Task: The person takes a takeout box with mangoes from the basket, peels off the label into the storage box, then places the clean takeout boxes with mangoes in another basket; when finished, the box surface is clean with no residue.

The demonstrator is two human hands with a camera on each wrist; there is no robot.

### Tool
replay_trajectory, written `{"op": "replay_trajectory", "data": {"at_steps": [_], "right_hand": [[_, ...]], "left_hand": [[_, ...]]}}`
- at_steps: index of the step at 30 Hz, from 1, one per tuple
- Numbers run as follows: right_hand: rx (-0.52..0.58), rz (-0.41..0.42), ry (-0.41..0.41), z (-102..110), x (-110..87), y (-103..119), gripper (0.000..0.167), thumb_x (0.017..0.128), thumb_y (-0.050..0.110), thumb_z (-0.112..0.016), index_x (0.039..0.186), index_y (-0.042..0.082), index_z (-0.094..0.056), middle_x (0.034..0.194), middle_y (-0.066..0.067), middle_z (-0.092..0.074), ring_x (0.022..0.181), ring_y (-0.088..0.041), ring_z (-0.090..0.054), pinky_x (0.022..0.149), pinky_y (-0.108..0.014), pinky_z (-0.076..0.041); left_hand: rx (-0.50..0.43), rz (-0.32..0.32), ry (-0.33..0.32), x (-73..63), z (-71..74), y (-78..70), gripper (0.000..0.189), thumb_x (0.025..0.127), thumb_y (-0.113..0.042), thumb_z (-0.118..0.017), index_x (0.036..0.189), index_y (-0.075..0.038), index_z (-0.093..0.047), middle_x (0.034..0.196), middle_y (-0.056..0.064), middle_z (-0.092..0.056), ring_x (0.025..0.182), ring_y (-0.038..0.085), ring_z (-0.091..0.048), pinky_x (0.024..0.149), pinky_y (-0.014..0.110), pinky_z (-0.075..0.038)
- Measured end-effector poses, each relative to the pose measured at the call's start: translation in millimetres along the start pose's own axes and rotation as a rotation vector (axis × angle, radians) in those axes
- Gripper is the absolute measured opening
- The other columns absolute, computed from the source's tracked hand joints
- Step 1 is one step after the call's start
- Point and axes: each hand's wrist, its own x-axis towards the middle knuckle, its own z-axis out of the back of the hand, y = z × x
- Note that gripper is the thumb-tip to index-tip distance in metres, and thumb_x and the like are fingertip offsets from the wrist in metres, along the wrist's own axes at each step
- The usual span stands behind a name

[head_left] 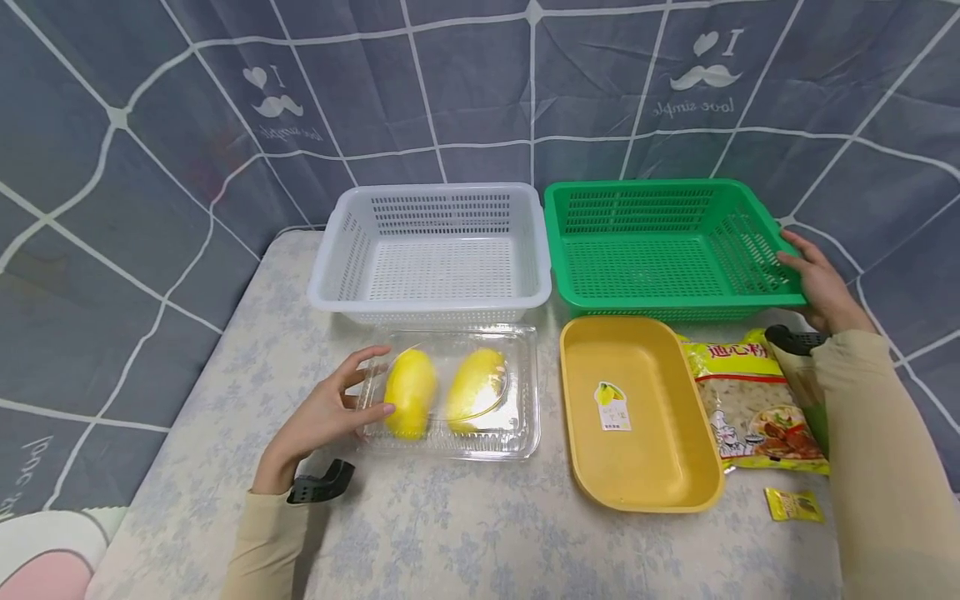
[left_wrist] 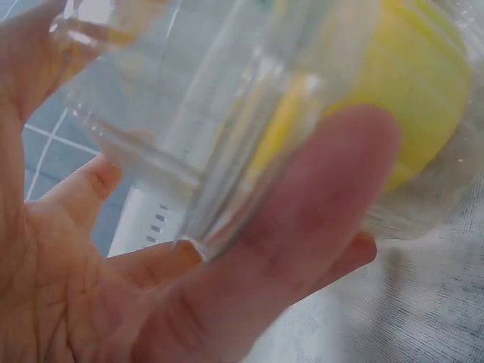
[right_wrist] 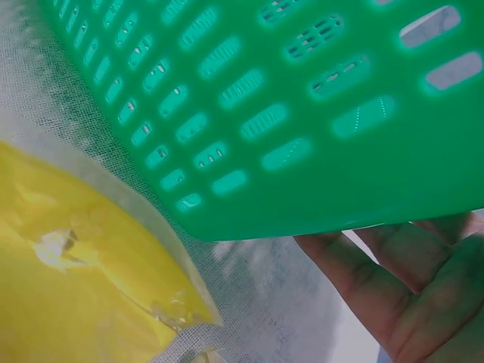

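My left hand [head_left: 330, 406] grips the left side of a clear plastic box [head_left: 523, 392], thumb in front and fingers behind. Two yellow mangoes [head_left: 411, 390] show through its lid. In the left wrist view the thumb [left_wrist: 325, 181] presses the box wall, with one mango [left_wrist: 423, 91] blurred beyond it. At the far right, my right hand [head_left: 823, 283] holds the right end of a green slotted basket [head_left: 637, 260], fingers over the rim. In the right wrist view the fingers [right_wrist: 355, 276] reach behind the basket's edge [right_wrist: 318, 197]; their tips are hidden.
A white slotted basket [head_left: 442, 267] stands left of the green one. In front lie a yellow tray [head_left: 645, 450] bearing a mango-picture sticker [head_left: 612, 407], a bag of pasta [head_left: 750, 408], a greenish package [head_left: 798, 383] partly behind the right arm, and a small yellow packet [head_left: 793, 505].
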Motion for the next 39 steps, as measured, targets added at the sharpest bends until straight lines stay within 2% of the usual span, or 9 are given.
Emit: {"op": "replay_trajectory", "data": {"at_steps": [4,8,14,22,26,29,34,37,39], "right_hand": [[-0.008,0.0,0.008,-2,0.6,0,0.059,0.097,0.029,-0.053,0.15,0.036,-0.026,0.103,0.005,-0.051,0.069,-0.01,-0.063,0.051,-0.028,-0.054],[0.025,-0.021,0.022,-6,3.5,1,0.06,0.097,0.028,-0.052,0.15,0.036,-0.025,0.103,0.004,-0.051,0.07,-0.011,-0.064,0.052,-0.029,-0.054],[0.038,-0.008,0.028,-5,3.8,2,0.06,0.097,0.027,-0.052,0.151,0.034,-0.025,0.097,0.005,-0.055,0.069,-0.012,-0.064,0.051,-0.03,-0.054],[0.0,-0.004,0.015,-5,1.7,4,0.059,0.098,0.027,-0.05,0.151,0.035,-0.023,0.097,0.006,-0.055,0.068,-0.011,-0.064,0.05,-0.029,-0.054],[-0.017,-0.014,0.004,-5,2.2,4,0.06,0.098,0.028,-0.05,0.151,0.035,-0.023,0.097,0.006,-0.054,0.067,-0.011,-0.064,0.05,-0.029,-0.054],[-0.024,-0.019,-0.002,-5,2.5,4,0.059,0.098,0.029,-0.05,0.151,0.035,-0.023,0.095,0.006,-0.055,0.066,-0.011,-0.063,0.05,-0.029,-0.053],[-0.026,-0.025,-0.007,-3,2.4,2,0.059,0.098,0.028,-0.05,0.151,0.036,-0.024,0.095,0.007,-0.055,0.066,-0.011,-0.063,0.05,-0.028,-0.053],[-0.007,-0.031,-0.006,-2,1.8,2,0.059,0.098,0.028,-0.05,0.151,0.036,-0.024,0.096,0.006,-0.054,0.067,-0.011,-0.064,0.05,-0.029,-0.054],[0.004,-0.034,-0.005,-1,1.2,1,0.059,0.098,0.027,-0.051,0.151,0.036,-0.024,0.097,0.006,-0.054,0.068,-0.011,-0.064,0.051,-0.03,-0.054]], "left_hand": [[-0.046,-0.017,0.037,-5.3,3.8,-9.0,0.075,0.083,-0.021,-0.076,0.145,-0.026,-0.035,0.152,0.009,-0.024,0.093,0.032,-0.065,0.053,0.051,-0.053],[-0.062,-0.073,0.075,-6.1,10.7,-28.6,0.074,0.085,-0.013,-0.073,0.146,-0.024,-0.033,0.15,0.01,-0.027,0.093,0.036,-0.062,0.054,0.05,-0.054],[-0.074,-0.122,0.049,14.3,12.9,-73.9,0.075,0.086,-0.013,-0.072,0.146,-0.028,-0.031,0.15,0.017,-0.024,0.098,0.034,-0.062,0.057,0.048,-0.055],[-0.15,-0.182,-0.005,73.2,-5.2,-129.1,0.074,0.083,-0.017,-0.075,0.144,-0.031,-0.034,0.144,0.013,-0.037,0.088,0.032,-0.067,0.056,0.051,-0.054],[-0.192,-0.205,-0.02,109.0,-22.3,-149.4,0.074,0.081,-0.023,-0.077,0.142,-0.033,-0.037,0.145,0.01,-0.035,0.109,0.025,-0.059,0.059,0.051,-0.054],[-0.212,-0.219,-0.01,135.8,-36.5,-161.7,0.073,0.081,-0.025,-0.077,0.142,-0.032,-0.037,0.148,0.009,-0.029,0.124,0.022,-0.045,0.06,0.05,-0.055],[-0.226,-0.228,0.027,175.5,-62.1,-177.5,0.07,0.084,-0.025,-0.074,0.143,-0.03,-0.037,0.149,0.013,-0.025,0.12,0.03,-0.05,0.06,0.049,-0.055],[-0.224,-0.217,0.037,196.5,-79.1,-184.4,0.07,0.084,-0.026,-0.074,0.143,-0.03,-0.038,0.149,0.013,-0.026,0.123,0.026,-0.047,0.063,0.049,-0.055],[-0.22,-0.205,0.044,209.1,-90.6,-188.0,0.071,0.083,-0.026,-0.074,0.143,-0.03,-0.037,0.147,0.015,-0.028,0.116,0.027,-0.053,0.065,0.05,-0.055]]}}
